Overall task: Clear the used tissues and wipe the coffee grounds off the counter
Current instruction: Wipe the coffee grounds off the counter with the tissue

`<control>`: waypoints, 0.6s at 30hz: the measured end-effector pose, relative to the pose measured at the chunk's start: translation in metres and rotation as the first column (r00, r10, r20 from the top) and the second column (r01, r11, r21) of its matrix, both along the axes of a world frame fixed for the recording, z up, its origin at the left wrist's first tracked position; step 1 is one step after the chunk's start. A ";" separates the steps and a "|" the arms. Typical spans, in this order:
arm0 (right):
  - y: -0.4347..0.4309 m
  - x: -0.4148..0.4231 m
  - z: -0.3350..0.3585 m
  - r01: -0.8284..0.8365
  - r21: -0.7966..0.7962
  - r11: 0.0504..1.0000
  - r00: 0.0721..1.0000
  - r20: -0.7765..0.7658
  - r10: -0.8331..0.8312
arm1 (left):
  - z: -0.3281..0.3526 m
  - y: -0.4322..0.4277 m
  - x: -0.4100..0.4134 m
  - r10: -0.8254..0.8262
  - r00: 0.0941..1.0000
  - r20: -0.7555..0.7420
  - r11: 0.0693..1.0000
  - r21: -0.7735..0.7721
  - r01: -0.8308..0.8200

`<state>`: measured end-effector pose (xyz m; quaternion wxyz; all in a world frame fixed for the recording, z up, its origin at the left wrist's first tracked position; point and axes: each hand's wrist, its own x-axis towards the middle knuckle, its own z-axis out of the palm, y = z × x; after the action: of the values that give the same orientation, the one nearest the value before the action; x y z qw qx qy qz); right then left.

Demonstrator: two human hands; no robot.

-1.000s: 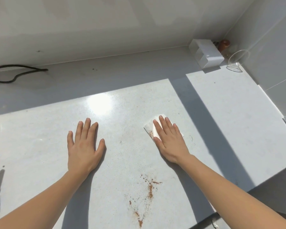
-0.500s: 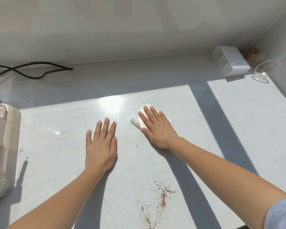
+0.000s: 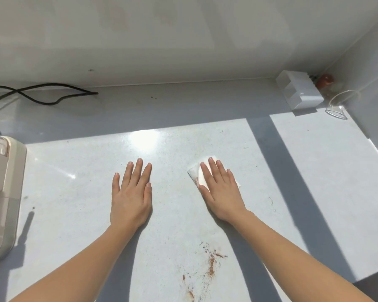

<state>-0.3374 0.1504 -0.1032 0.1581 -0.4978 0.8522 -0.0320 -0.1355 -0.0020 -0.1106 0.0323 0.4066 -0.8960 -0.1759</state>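
Wiping stood partly done: the right hand [image 3: 219, 189] pressed flat on a folded white tissue [image 3: 194, 175], the empty left hand [image 3: 131, 195] lay spread on the pale speckled counter [image 3: 314, 171], and reddish-brown coffee grounds [image 3: 211, 265] remained near the front edge.

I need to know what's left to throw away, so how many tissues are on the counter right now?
1. A single tissue lies flat on the counter, pressed under the right hand. The left hand rests flat on bare surface. Another could be out of frame.
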 end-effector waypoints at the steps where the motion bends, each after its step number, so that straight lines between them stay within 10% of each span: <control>1: -0.011 -0.018 -0.002 0.097 0.000 0.995 0.995 -0.018 -0.097 | -0.001 0.000 0.000 0.003 1.000 -0.001 1.000 -0.002 -0.003; 6: -0.087 -0.076 -0.001 0.393 0.043 0.918 0.919 -0.023 -0.393 | -0.005 -0.002 0.000 0.007 1.000 0.000 1.000 -0.008 -0.007; 18: -0.083 -0.008 0.000 -0.023 -0.002 1.000 1.000 0.003 0.023 | -0.002 -0.004 0.000 0.012 1.000 -0.007 1.000 0.005 -0.012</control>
<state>-0.3458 0.0678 -0.1035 0.1593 -0.5075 0.8462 -0.0315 -0.1350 -0.0060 -0.1131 0.0353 0.4113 -0.8930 -0.1792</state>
